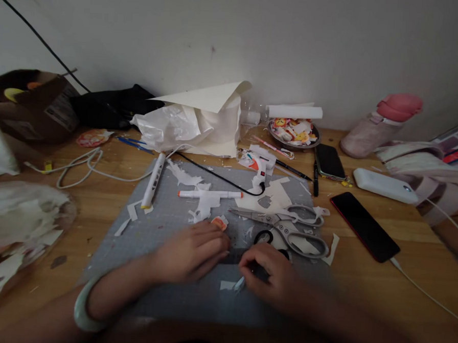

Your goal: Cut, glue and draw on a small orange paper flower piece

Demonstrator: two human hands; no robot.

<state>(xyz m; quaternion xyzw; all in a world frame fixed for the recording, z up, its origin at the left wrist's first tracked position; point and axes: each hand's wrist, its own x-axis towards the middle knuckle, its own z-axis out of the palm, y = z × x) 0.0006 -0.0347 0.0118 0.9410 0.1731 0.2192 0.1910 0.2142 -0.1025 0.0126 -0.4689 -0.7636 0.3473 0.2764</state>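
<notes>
My left hand (196, 249), with a pale green bangle (85, 307) on its wrist, rests on the grey cutting mat (147, 274). Its fingers are bent and held together, their tips by a dark strip (232, 256); anything beneath them is hidden. My right hand (267, 276) is closed in a pinch just right of the strip. A small pale-blue tip (239, 283) shows under its fingers, too blurred to name. Beside it lies a white paper scrap (226, 285). Black finger loops (264, 237) show behind that hand. A small orange paper cutout (219, 222) lies beyond my left fingers.
Large grey-handled scissors (287, 228), an orange-tipped marker (210, 194), a yellow-tipped marker (154, 180) and a white glue gun (258, 175) lie on the mat among paper scraps. Phones (364, 225), a power bank (385, 185) and a pink-lidded bottle (381, 125) stand right.
</notes>
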